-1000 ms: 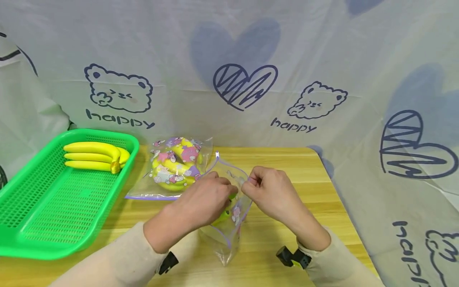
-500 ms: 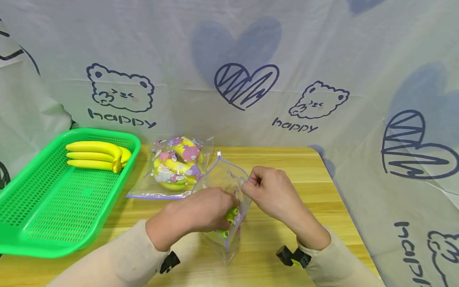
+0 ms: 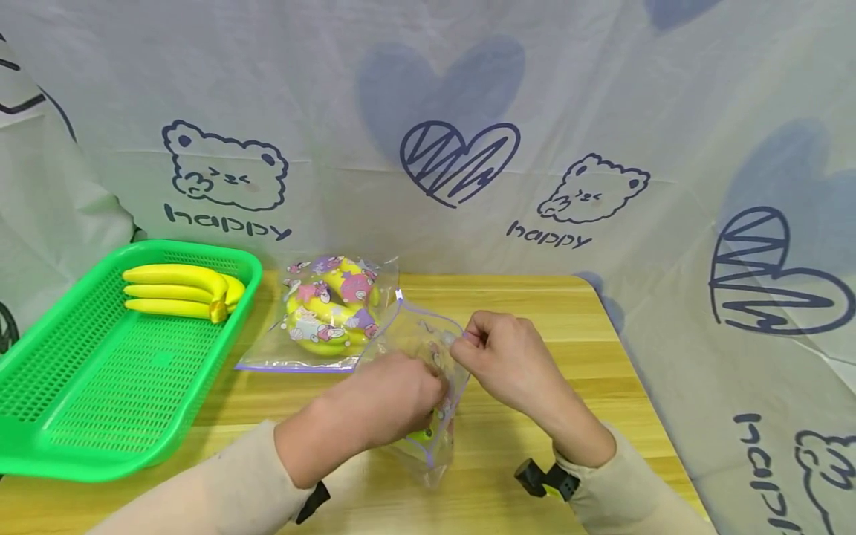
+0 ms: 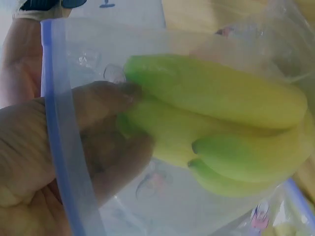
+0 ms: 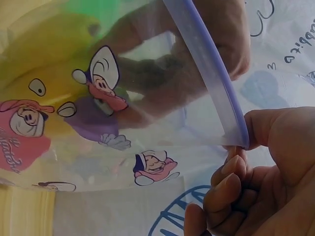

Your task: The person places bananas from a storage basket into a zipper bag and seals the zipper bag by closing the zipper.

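Left hand (image 3: 383, 397) drops nearer over the last second: at the bag's mouth first, now lower, more of its fingers inside the open zip bag (image 3: 414, 327). Bananas (image 4: 221, 105) in that bag sit lower and nearer too; in the head view their green tips, several in sight half a second ago, are now mostly behind the hand. White zip slider (image 3: 399, 295) shifts a little left and nearer. Bag's bottom near corner moves slightly right and far. Left sleeve (image 3: 221, 475) shifts slightly nearer, covering more of the black wrist device (image 3: 313, 504).
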The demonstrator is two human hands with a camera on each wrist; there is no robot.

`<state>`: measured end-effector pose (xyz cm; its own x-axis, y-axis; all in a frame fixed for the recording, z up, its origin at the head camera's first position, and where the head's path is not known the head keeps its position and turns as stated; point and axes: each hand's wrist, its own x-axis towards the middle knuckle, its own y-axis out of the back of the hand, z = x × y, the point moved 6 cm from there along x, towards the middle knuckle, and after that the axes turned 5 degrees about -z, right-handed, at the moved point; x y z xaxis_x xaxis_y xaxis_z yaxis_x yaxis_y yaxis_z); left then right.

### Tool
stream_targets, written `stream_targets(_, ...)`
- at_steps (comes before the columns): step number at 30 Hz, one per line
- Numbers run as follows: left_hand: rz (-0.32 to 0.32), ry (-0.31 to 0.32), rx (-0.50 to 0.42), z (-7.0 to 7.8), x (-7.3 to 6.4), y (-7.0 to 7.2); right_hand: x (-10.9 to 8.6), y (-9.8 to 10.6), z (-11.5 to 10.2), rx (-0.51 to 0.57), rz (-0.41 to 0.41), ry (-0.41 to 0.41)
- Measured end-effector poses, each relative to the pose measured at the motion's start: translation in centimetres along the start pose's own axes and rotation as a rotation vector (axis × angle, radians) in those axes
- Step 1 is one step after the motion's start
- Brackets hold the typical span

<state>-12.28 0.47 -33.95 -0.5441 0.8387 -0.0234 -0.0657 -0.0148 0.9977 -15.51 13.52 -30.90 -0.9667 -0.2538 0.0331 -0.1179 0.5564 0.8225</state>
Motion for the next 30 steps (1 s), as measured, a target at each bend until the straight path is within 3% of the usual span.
stream_targets(3,-0.038,-0.035,-0.095,0.4,0.0,-0.3,0.0,0.0,0.0,-0.003,0.001,0.003)
stream_targets(6,-0.036,-0.007,-0.231,0.1,0.1,-0.4,0.0,-0.1,0.0,-0.003,-0.001,0.003)
stream_targets(9,0.046,0.074,-0.276,-0.6,0.4,-0.5,0.0,-0.2,-0.1,-0.002,0.000,0.007)
stream_targets(12,0.057,0.212,-0.273,-1.3,0.6,-0.8,0.0,-0.3,-0.2,0.001,-0.009,0.012)
stream_targets(15,-0.030,0.318,-0.261,-1.4,0.8,-1.4,-0.1,-0.5,-0.3,0.008,-0.022,0.007)
stream_targets(17,-0.094,0.345,-0.243,-1.3,0.9,-1.7,-0.2,-0.6,-0.3,0.012,-0.028,0.003)
stream_targets(20,-0.170,0.329,-0.241,-1.2,1.0,-2.2,-0.2,-0.7,-0.3,0.015,-0.031,0.002)
stream_targets(25,-0.313,0.310,-0.330,-1.3,0.9,-3.1,-0.2,-0.8,-0.4,0.012,-0.031,0.006)
stream_targets(30,-0.322,0.322,-0.359,-1.3,1.0,-3.4,-0.2,-0.9,-0.4,0.022,-0.038,0.008)
